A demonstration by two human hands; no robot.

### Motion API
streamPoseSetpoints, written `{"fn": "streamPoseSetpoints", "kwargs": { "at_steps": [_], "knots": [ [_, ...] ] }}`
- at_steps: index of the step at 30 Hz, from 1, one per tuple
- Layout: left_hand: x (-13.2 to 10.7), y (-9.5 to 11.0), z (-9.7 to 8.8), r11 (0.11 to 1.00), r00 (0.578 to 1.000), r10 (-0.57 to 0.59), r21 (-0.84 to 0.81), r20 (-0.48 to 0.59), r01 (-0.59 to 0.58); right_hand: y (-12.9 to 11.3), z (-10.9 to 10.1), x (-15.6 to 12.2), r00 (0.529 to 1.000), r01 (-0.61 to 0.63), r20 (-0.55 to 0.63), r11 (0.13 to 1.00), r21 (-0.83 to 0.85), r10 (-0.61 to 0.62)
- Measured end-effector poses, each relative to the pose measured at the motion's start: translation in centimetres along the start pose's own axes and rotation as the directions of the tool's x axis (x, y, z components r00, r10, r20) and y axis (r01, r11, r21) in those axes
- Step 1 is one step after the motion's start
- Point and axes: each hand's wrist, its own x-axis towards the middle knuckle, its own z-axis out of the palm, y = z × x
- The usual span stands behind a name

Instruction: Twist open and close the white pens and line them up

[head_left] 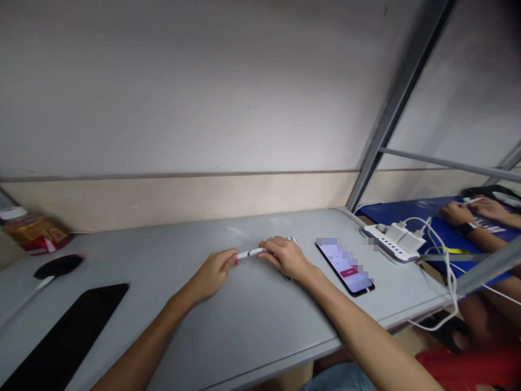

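Note:
Between my two hands, above the grey desk, is a slim white pen with a dark band near its middle. Its two parts meet at a slight angle at that band; whether they are joined I cannot tell. My left hand pinches the left end with thumb and fingertips. The right end is gripped by the fingers of my right hand. Under my right hand lies something pale with thin stripes, mostly covered, so its kind is unclear.
Right of my hands lie a lit phone and a white power strip with chargers and trailing cables. A black mat, a black oval object and a capped jar are at left. Beyond the metal frame, another person's hands hold something white.

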Motion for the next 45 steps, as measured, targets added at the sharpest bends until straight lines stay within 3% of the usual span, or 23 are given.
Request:
{"fn": "streamPoseSetpoints", "kwargs": {
  "at_steps": [3,8,10,12,15,17,20,22,23,27,32,35,38,42,45],
  "knots": [
    [0.0,0.2,-0.1,0.999,1.0,0.004,0.054,-0.029,-0.003,-0.2,0.2,-0.1,0.999,-0.017,0.03,1.0,-0.014,0.017],
    [0.1,-0.2,0.3,0.981,0.988,0.068,0.189,-0.14,-0.041,-0.7,0.6,0.0,0.986,-0.167,0.017,0.973,0.159,0.166],
    [0.1,-0.2,0.4,0.982,0.986,0.088,0.178,-0.143,-0.062,-0.8,0.8,0.1,0.966,-0.25,0.011,0.923,0.294,0.258],
    [0.1,0.1,0.5,0.985,0.986,0.107,0.149,-0.125,-0.088,-0.7,0.9,0.3,0.936,-0.321,0.026,0.818,0.477,0.352],
    [-0.1,1.0,0.3,0.985,0.982,0.149,0.1,-0.115,-0.138,-0.5,1.1,0.8,0.885,-0.326,0.053,0.535,0.78,0.462],
    [-0.2,1.4,0.1,0.987,0.979,0.155,0.067,-0.131,-0.147,-0.3,1.0,1.1,0.851,-0.261,0.098,0.253,0.932,0.516],
    [-0.2,1.3,0.0,0.988,0.98,0.141,0.077,-0.14,-0.131,0.2,0.6,1.1,0.813,-0.2,0.276,-0.199,0.959,0.513],
    [-0.2,1.0,0.1,0.986,0.98,0.143,0.108,-0.135,-0.129,0.6,0.1,1.0,0.807,-0.205,0.37,-0.37,0.906,0.46],
    [-0.1,0.8,0.1,0.984,0.98,0.147,0.123,-0.132,-0.131,0.7,-0.1,0.9,0.813,-0.204,0.384,-0.404,0.892,0.438],
    [0.0,0.4,0.3,0.979,0.981,0.154,0.153,-0.116,-0.135,0.9,-0.6,0.7,0.832,-0.17,0.349,-0.4,0.901,0.432],
    [0.1,0.0,0.4,0.971,0.982,0.159,0.199,-0.106,-0.135,1.1,-0.5,0.8,0.806,-0.171,0.32,-0.322,0.931,0.498],
    [0.2,-0.4,0.4,0.959,0.983,0.148,0.258,-0.109,-0.115,1.2,-0.5,0.8,0.829,-0.145,0.281,-0.299,0.943,0.484],
    [0.3,-1.0,-0.1,0.941,0.974,0.123,0.335,-0.189,-0.054,1.2,-0.5,0.7,0.847,-0.13,0.253,-0.28,0.951,0.467],
    [0.5,-2.1,-1.3,0.925,0.932,0.049,0.367,-0.359,0.093,1.2,-0.6,0.7,0.838,-0.133,0.259,-0.281,0.95,0.48],
    [0.6,-3.2,-2.2,0.917,0.905,0.014,0.365,-0.425,0.157,1.1,-0.7,0.8,0.832,-0.144,0.26,-0.263,0.954,0.49]
  ]
}}
